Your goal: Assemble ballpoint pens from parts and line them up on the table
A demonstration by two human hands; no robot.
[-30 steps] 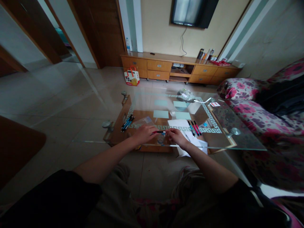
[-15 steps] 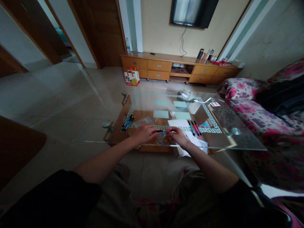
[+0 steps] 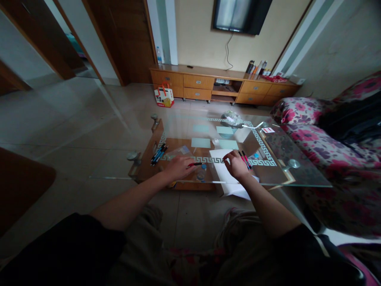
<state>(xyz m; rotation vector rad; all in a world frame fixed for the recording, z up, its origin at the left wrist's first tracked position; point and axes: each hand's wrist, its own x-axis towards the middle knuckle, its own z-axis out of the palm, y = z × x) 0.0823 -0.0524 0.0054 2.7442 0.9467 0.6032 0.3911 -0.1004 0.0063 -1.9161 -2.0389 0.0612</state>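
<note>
While the left hand (image 3: 179,167) pinches a red-and-black pen (image 3: 197,164) above the glass counter's (image 3: 184,125) near edge, head view has the right hand (image 3: 235,163) apart, fingers curled; cannot tell if it grips anything. Red pens (image 3: 245,157) just beside it. Blue-and-black pens (image 3: 158,154) toward the near left corner.

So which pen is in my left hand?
The red-and-black pen: your left hand grips it, while the left bunch and the pens by your right hand lie on the table.
</note>
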